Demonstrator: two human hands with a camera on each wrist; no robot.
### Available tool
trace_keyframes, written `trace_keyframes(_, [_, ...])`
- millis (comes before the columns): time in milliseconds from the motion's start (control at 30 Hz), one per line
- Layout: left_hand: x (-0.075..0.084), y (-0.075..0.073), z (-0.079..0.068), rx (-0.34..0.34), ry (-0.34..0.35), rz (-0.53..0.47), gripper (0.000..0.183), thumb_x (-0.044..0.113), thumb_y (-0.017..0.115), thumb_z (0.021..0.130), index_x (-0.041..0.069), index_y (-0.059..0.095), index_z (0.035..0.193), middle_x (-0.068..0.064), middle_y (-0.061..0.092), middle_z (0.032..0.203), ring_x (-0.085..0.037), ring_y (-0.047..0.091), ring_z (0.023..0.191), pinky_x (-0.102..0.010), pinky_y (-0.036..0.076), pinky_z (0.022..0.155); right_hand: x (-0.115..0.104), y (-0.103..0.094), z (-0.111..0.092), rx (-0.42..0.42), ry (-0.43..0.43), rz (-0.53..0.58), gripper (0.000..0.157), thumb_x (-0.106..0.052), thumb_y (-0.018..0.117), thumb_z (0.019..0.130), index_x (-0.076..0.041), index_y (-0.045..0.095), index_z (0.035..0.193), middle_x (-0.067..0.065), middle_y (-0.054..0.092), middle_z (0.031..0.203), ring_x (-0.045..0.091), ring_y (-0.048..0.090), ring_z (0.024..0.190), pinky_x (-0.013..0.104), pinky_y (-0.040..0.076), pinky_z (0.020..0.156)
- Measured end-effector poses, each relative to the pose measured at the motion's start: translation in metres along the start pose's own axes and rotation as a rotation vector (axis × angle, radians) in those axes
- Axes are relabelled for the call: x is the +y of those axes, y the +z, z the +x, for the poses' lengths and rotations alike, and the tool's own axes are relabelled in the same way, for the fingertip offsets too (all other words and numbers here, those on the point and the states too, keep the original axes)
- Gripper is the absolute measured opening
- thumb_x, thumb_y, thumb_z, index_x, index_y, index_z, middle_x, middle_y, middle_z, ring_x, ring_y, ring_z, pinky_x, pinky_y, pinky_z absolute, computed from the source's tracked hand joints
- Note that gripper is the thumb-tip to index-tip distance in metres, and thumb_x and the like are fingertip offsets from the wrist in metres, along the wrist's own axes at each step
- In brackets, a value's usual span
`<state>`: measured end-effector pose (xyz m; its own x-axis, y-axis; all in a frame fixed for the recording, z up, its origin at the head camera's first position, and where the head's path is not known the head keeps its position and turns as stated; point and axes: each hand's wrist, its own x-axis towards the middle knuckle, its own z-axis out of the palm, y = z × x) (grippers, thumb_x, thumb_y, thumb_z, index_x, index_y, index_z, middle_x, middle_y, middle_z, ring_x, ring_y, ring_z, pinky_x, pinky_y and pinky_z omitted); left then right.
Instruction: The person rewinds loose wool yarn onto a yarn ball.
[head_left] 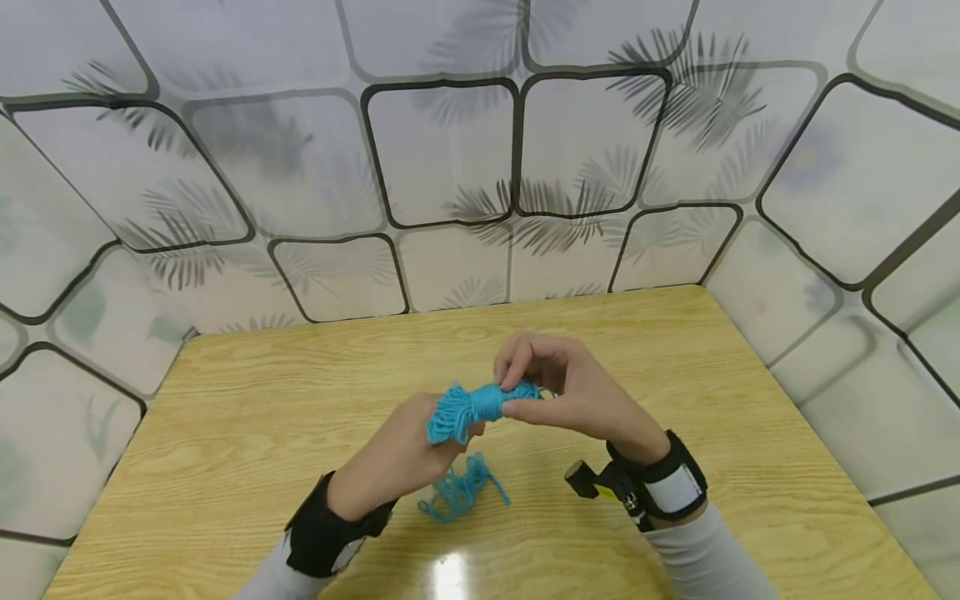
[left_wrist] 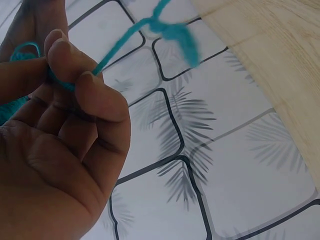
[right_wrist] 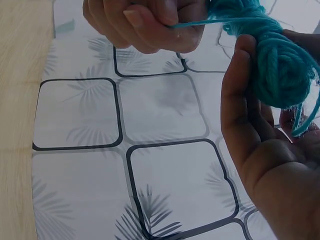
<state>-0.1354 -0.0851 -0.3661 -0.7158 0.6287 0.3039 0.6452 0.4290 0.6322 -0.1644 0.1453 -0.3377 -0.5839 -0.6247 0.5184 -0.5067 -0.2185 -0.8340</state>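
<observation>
- Yarn bundle [head_left: 486,403], bright blue and wrapped tight at its middle, is held above a wood-grain bench [head_left: 300,375].
- Right hand [head_left: 573,387]: fingers and thumb close around one end of the bundle.
- Left hand [head_left: 412,442]: fingers pinch a strand [right_wrist: 210,22] stretched straight across to the bundle.
- Loose tangle [head_left: 474,472] of matching blue yarn lies on the bench below.
- Leaf-patterned panels [head_left: 442,154] rise behind and at both sides.
- Dark bands [head_left: 318,533] circle both wrists.

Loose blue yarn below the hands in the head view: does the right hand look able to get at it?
Probably yes: nothing visible blocks the right hand from the loose yarn, though it grips the yarn bundle.
</observation>
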Motion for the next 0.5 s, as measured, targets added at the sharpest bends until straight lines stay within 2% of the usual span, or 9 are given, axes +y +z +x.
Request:
trace_keyframes(100, [-0.0004, -0.0020, 0.0017, 0.005, -0.002, -0.022, 0.009, 0.002, 0.067, 0.091, 0.010, 0.067, 0.089, 0.002, 0.065, 0.074, -0.006, 0.053, 0.061, -0.023, 0.049, 0.057, -0.0015, 0.0003, -0.0002, -0.094, 0.020, 0.038, 0.018, 0.015, 0.068, 0.083, 0.000, 0.062, 0.092, 0.018, 0.058, 0.094, 0.026, 0.056, 0.081, 0.031, 0.054, 0.071])
trace_keyframes(167, [-0.0001, -0.0034, 0.0026, 0.014, 0.004, -0.017, 0.011, 0.005, 0.065, 0.093, 0.013, 0.065, 0.085, 0.004, 0.061, 0.071, -0.006, 0.047, 0.057, -0.022, 0.043, 0.053, -0.0022, 0.0013, -0.0007, -0.156, 0.065, 0.038, 0.017, 0.012, 0.068, 0.085, -0.002, 0.063, 0.094, 0.016, 0.060, 0.094, 0.025, 0.057, 0.082, 0.032, 0.054, 0.072])
trace_keyframes(233, [0.0002, -0.0048, 0.0030, 0.026, 0.015, -0.001, 0.015, 0.005, 0.064, 0.095, 0.016, 0.066, 0.085, 0.006, 0.062, 0.070, -0.005, 0.047, 0.055, -0.021, 0.042, 0.050, -0.0022, 0.0023, -0.0015, -0.206, 0.110, 0.018, 0.015, 0.008, 0.068, 0.087, -0.005, 0.064, 0.095, 0.014, 0.062, 0.094, 0.024, 0.058, 0.082, 0.033, 0.054, 0.072])
trace_keyframes(367, [0.0015, -0.0073, 0.0022, 0.048, 0.045, 0.000, 0.019, 0.003, 0.063, 0.095, 0.017, 0.065, 0.083, 0.006, 0.057, 0.065, -0.005, 0.046, 0.052, -0.021, 0.040, 0.047, -0.0003, 0.0046, -0.0024, -0.259, 0.164, -0.069, 0.012, 0.000, 0.069, 0.089, -0.009, 0.065, 0.096, 0.009, 0.065, 0.092, 0.020, 0.060, 0.078, 0.033, 0.056, 0.070])
trace_keyframes(500, [0.0044, -0.0088, 0.0004, 0.050, 0.060, -0.013, 0.018, 0.005, 0.063, 0.095, 0.018, 0.067, 0.084, 0.007, 0.058, 0.067, -0.005, 0.047, 0.053, -0.021, 0.040, 0.047, 0.0028, 0.0075, -0.0020, -0.254, 0.187, -0.217, 0.012, -0.006, 0.073, 0.086, -0.012, 0.065, 0.094, 0.002, 0.066, 0.090, 0.013, 0.060, 0.075, 0.032, 0.056, 0.068])
